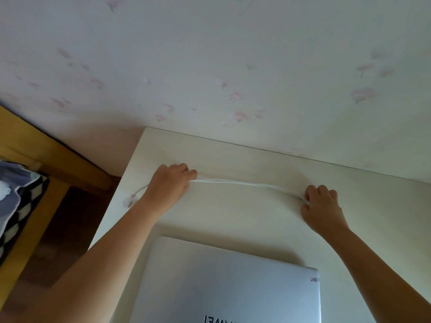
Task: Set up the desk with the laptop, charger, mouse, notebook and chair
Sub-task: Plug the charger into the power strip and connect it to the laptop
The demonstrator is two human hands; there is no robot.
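Note:
A silver laptop lies closed on the pale desk, near its front edge. Beyond it a white charger cable stretches across the desk between my two hands. My left hand is closed around the cable's left part, and my right hand pinches its right part. The cable's end with a small plug trails out left of my left wrist, near the desk's left edge. No mouse, notebook or chair is in view.
The desk backs onto a wall with pale floral wallpaper. To the left stands a yellow wooden bed frame holding checkered and blue bedding, with dark floor between it and the desk.

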